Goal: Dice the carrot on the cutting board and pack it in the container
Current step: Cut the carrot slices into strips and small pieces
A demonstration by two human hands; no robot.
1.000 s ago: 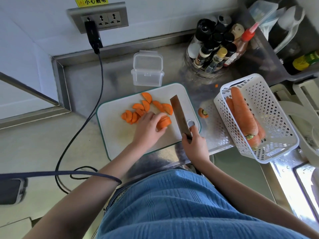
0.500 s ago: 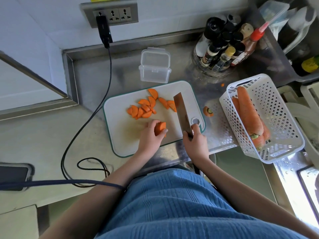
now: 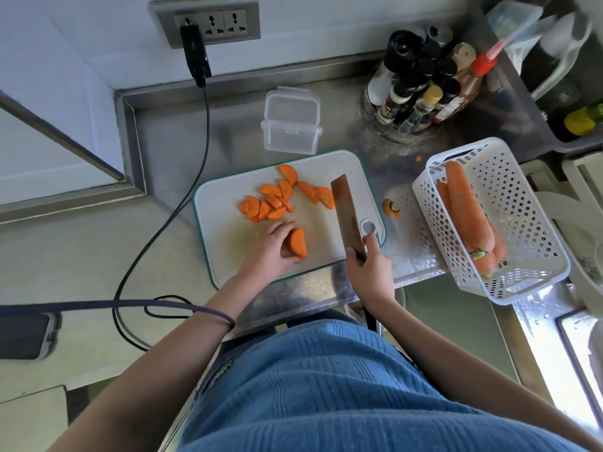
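Carrot stack (image 3: 296, 244) on cutting board (image 3: 225, 197), near front edge | left hand (image 3: 272, 247) curls round it | right hand (image 3: 370, 272) grips knife (image 3: 347, 216), blade just right of stack, pointing away | container (image 3: 290, 125) behind board.

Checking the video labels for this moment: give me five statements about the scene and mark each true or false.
1. The left hand holds a stack of carrot pieces. True.
2. The knife is in the left hand. False: the right hand grips it.
3. The container holds carrot pieces. False: it is empty.
4. Whole carrots lie in the white basket. True.
5. The carrot top lies on the cutting board. False: it lies beside it.
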